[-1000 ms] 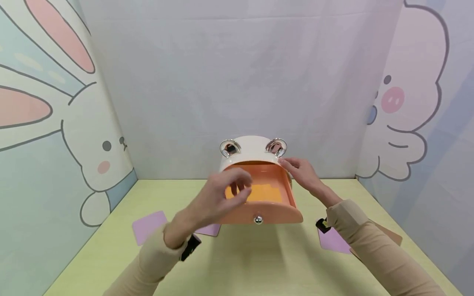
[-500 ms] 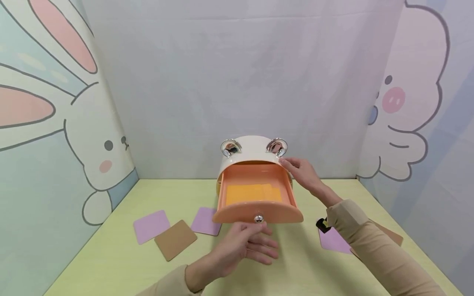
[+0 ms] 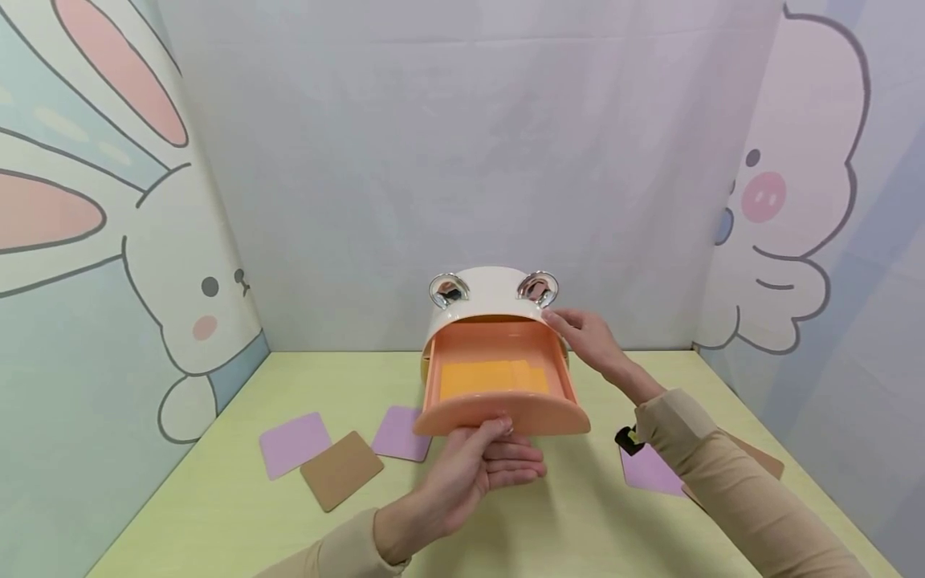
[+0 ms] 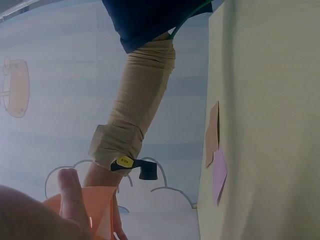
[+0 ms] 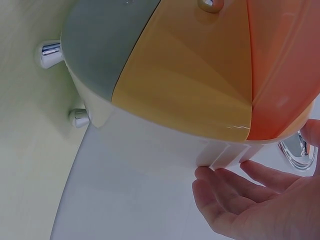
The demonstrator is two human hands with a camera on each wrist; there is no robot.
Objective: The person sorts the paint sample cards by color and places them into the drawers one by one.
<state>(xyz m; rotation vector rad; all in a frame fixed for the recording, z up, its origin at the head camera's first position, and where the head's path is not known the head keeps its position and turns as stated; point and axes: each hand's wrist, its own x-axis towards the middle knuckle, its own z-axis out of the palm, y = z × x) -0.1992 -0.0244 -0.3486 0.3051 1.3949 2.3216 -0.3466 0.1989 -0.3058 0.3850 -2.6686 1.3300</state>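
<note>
A rounded white storage box (image 3: 493,289) with two silver ear-like rings stands at the back of the table. Its top orange drawer (image 3: 503,413) is pulled out, with flat yellow-orange pieces (image 3: 491,377) lying inside. My left hand (image 3: 462,474) is at the drawer front, its thumb over the knob, which is hidden; the other fingers extend below the drawer. My right hand (image 3: 592,341) rests on the box's upper right side. In the right wrist view its fingertips touch the white side, above a closed yellow drawer (image 5: 185,75) and a grey-green drawer (image 5: 105,45).
Left of the box lie two lilac cards (image 3: 295,444) and a brown card (image 3: 342,471) on the light table (image 3: 217,498). Another lilac card (image 3: 650,470) and a brown card (image 3: 759,453) lie under the right forearm. Cartoon-printed walls enclose the sides; a pale cloth hangs behind.
My left hand has come down from over the drawer's inside to the front knob, its thumb now covering it. The right hand and drawer look unmoved.
</note>
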